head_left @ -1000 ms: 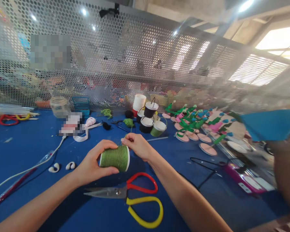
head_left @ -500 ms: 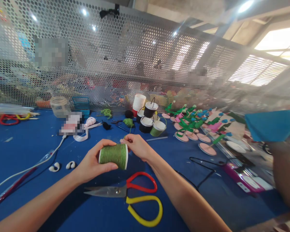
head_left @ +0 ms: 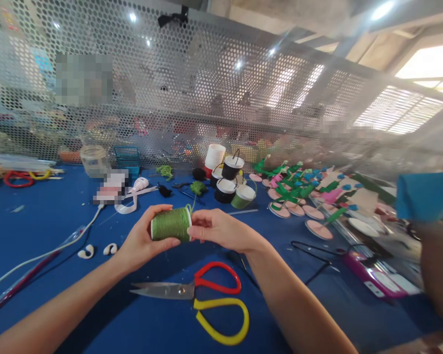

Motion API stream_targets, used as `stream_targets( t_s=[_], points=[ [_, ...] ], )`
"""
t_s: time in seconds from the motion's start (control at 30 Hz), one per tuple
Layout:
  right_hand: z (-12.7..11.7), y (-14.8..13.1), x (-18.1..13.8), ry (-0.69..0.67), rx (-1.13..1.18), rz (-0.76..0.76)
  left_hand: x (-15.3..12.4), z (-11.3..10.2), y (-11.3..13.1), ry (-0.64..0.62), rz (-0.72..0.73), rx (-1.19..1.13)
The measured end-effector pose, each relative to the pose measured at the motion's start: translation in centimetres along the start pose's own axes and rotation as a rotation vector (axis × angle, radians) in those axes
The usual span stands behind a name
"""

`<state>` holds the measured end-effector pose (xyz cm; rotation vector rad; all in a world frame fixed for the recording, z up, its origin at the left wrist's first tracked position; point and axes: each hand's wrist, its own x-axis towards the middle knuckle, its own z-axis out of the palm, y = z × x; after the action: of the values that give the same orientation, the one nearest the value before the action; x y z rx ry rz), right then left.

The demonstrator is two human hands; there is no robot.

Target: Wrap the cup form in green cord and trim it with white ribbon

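My left hand [head_left: 145, 241] is wrapped round a small white-rimmed cup wound with green yarn [head_left: 171, 225], which lies sideways in the grip. At its right end, my right hand [head_left: 217, 231] has its thumb and fingers closed on the white rim; the inside of that end is hidden. A green strand runs up from the cup to a small green yarn ball [head_left: 198, 188] behind it. Below both hands lie large scissors [head_left: 184, 290] with one red and one yellow handle, blades pointing left.
Behind stand small yarn-covered buckets [head_left: 225, 191] and stacked white cups [head_left: 214, 156]. Pink-based green flower pieces [head_left: 291, 191] fill the right side. On the left are white earbuds [head_left: 86, 251], a phone [head_left: 110, 188] and its cable. Another person's hand [head_left: 433, 231] holds blue material at far right.
My right hand has come down from the yarn strand above the cup to the cup's right rim. The cup has tipped slightly, and the view has shifted a little.
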<state>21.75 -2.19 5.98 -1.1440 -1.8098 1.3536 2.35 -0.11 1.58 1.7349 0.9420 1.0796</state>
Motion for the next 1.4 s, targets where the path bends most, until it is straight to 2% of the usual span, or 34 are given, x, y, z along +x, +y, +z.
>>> stream_targets(
  t_s=[0.07,0.13,0.2,0.33,0.4,0.47,0.53,0.63,0.77,0.83,1.0,1.1,1.2,1.3,1.4],
  points=[
    [0.1,-0.1,-0.1,0.006,0.023,0.015,0.0,0.0,0.0,-0.004,0.010,0.016],
    [-0.3,0.0,0.1,0.071,0.000,0.045,-0.1,-0.1,0.1,-0.024,0.017,0.027],
    [-1.1,0.4,0.5,0.238,-0.112,0.078,-0.1,-0.1,0.1,-0.047,0.031,0.039],
    [-2.9,1.5,1.2,0.696,-0.393,0.094,0.0,-0.2,0.2,-0.058,0.072,0.080],
    [-3.6,1.7,1.2,0.821,-0.451,0.070,-0.1,-0.2,0.2,-0.059,0.072,0.076],
    [-3.9,1.5,0.9,0.859,-0.447,0.035,-0.1,-0.2,0.2,-0.071,0.054,0.063],
    [-3.8,1.0,0.5,0.793,-0.371,0.012,-0.2,-0.1,0.2,-0.091,0.027,0.055],
    [-2.9,0.2,-0.1,0.597,-0.227,0.011,-0.2,-0.1,0.2,-0.087,0.026,0.063],
    [-1.3,-0.2,-0.1,0.221,-0.079,0.068,-0.2,-0.1,0.1,-0.025,0.108,0.134],
    [-0.6,0.0,0.1,0.123,0.013,0.064,-0.2,-0.2,0.0,-0.012,0.185,0.186],
    [0.4,1.0,0.8,0.088,0.288,0.080,-0.3,-0.4,-0.4,-0.062,0.331,0.270],
    [0.8,1.2,1.0,0.067,0.393,0.112,-0.2,-0.4,-0.6,-0.071,0.369,0.274],
    [1.4,1.2,1.3,0.122,0.446,0.112,-0.2,-0.4,-0.6,-0.087,0.356,0.267],
    [2.2,1.2,1.5,0.196,0.405,0.081,-0.1,-0.4,-0.2,-0.050,0.200,0.186],
    [2.7,1.2,1.4,0.208,0.314,0.027,0.0,-0.3,0.3,-0.046,-0.078,-0.023]
  ],
)
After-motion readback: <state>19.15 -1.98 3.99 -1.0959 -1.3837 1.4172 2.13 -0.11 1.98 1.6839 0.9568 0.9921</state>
